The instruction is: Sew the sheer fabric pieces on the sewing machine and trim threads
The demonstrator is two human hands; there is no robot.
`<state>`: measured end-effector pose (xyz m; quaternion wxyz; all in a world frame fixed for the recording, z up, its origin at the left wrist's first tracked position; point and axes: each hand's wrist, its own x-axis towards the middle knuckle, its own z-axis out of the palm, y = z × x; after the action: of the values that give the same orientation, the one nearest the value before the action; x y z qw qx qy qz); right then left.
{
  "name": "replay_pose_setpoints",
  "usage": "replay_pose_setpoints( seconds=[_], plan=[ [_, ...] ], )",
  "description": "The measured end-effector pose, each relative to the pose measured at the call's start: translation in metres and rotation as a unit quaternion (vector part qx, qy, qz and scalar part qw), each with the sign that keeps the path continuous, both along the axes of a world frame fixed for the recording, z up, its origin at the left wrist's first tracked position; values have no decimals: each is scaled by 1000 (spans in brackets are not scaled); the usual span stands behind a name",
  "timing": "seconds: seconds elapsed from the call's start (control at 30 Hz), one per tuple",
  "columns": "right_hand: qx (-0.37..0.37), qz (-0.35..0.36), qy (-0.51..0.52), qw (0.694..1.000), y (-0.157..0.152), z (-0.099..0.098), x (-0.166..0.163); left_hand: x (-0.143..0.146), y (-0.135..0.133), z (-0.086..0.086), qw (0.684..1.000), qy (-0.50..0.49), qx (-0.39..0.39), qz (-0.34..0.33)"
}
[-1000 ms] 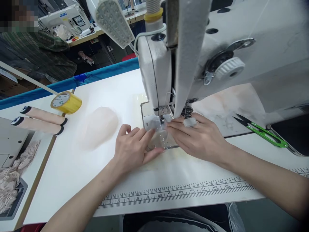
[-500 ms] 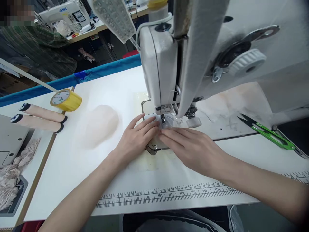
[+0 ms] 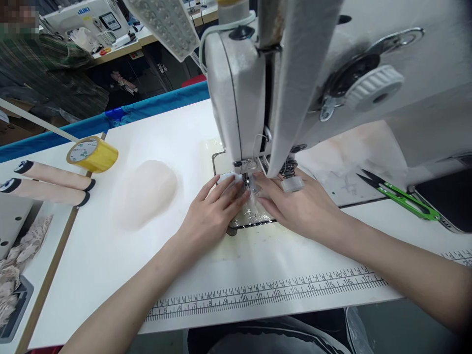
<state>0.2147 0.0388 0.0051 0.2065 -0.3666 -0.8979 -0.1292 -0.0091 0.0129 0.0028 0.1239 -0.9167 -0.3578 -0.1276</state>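
My left hand (image 3: 210,211) lies flat with its fingers spread on the sewing machine's bed, its fingertips just left of the presser foot (image 3: 246,180). A small piece of sheer, pale material (image 3: 254,189) shows by the foot, between my hands; its edges are hard to make out. On the other side, my right hand (image 3: 306,204) reaches in beside the foot, partly behind the machine's thread parts. A gap shows between its thumb and forefinger, with the fingertips near the sheer material. The sewing machine's head (image 3: 239,98) stands over both hands.
A pale moulded cup (image 3: 153,191) lies left on the white table (image 3: 110,275). Further left are a yellow tape roll (image 3: 94,154) and two thread cones (image 3: 55,177). At right lie green thread snips (image 3: 401,196) and pale fabric (image 3: 354,152). A person (image 3: 47,73) is at the back left.
My right hand has shifted right and up beside the presser foot, and its thumb and forefinger have parted. My left hand stays nearly in place. The whole view has shifted slightly.
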Motion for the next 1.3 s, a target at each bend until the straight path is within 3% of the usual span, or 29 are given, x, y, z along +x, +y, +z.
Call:
replay_pose_setpoints(
  seconds=[0.4, 0.9, 1.13, 1.3],
  plan=[
    [-55, 32, 21, 998, 6, -8, 3, 7, -10, 5, 998, 40, 19, 36],
    [16, 42, 6, 999, 3, 0, 4, 7, -9, 1, 999, 20, 14, 47],
    [-18, 93, 17, 995, -6, 2, 4, 5, -8, -2, 998, 7, 17, 54],
    [34, 71, 3, 997, -4, -2, -2, 6, -10, -3, 998, 0, 35, 43]
  ],
)
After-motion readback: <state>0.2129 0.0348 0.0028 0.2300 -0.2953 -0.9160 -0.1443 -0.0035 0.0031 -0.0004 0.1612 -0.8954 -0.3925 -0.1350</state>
